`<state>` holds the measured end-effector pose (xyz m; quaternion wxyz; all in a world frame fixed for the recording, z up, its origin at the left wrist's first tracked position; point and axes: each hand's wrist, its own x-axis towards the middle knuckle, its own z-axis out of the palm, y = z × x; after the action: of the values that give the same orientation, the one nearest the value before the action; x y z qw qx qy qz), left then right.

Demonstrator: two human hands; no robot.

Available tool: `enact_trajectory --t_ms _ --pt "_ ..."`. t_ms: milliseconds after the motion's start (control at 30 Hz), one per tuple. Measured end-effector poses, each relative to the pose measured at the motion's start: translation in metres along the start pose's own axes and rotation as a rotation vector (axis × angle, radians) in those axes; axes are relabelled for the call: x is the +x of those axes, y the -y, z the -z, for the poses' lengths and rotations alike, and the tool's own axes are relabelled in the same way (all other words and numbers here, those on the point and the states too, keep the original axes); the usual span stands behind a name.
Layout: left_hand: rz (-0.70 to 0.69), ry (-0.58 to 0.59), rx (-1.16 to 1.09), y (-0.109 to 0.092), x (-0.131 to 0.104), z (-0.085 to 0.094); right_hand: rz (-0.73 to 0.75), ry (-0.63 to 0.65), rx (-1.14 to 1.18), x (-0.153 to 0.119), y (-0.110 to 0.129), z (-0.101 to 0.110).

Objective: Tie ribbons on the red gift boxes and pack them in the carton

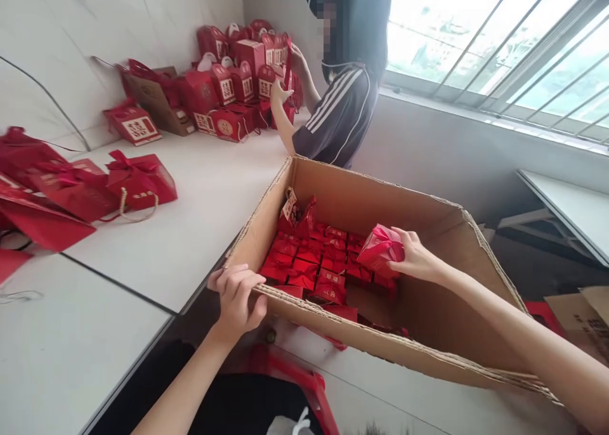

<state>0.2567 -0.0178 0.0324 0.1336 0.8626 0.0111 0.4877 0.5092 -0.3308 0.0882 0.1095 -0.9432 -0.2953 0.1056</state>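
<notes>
Right of centre in the frame, the right hand (412,254) is clamped on one end of a small red box (375,251), an end grip that probably spares its satiny ribbon (394,250). Below lie rows of packed boxes (307,273). Lower left of centre, the left hand (240,295) curls over the rough corrugated rim of the carton (371,200), likely steadying it. Glossy, slope-sided gift boxes (159,178) stand on the white tabletop (204,181), upper left.

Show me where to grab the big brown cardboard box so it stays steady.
Probably by the near wall, along its top edge, reaching in from the near side. The cardboard box is open on top, so that thin edge should fit between thumb and fingers. The left hand grips it at the near-left corner.
</notes>
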Motion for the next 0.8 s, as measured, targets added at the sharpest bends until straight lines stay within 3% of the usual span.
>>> enact_trajectory --t_ms 100,200,567,667,800 --pt "-0.028 -0.071 0.023 0.002 0.001 -0.005 0.012 0.232 -0.011 0.008 -0.019 -0.027" --pt "-0.053 -0.124 0.024 0.001 0.002 -0.008 0.097 0.347 -0.001 0.002 -0.032 -0.053" --pt "-0.030 -0.130 0.013 -0.003 0.003 -0.008 0.465 0.244 -0.096 -0.021 -0.067 -0.092" --pt "-0.033 -0.101 0.009 -0.004 0.002 -0.006 0.506 0.244 -0.127 -0.021 -0.072 -0.106" --pt "-0.018 -0.066 0.009 -0.006 0.001 -0.003 0.451 0.276 -0.191 -0.023 -0.073 -0.120"
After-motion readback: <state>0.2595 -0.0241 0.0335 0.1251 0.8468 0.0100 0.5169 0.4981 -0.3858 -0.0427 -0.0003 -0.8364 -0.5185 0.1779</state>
